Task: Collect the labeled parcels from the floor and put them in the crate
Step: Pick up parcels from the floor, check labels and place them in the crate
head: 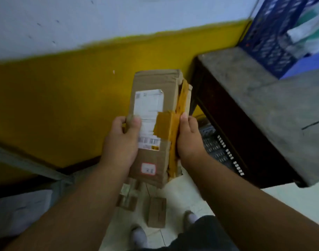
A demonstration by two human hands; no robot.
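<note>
A long brown cardboard parcel with a white shipping label and yellow tape is held up in front of me. My left hand grips its left edge, thumb on the label. My right hand grips its taped right edge. Below it, small brown parcels lie on the white floor between my feet. A blue plastic crate stands on the table at the upper right, with pale wrapped items inside.
A dark wooden table with a grey top fills the right side. A black perforated crate sits under it. A yellow and white wall is straight ahead. A white bag lies at lower left.
</note>
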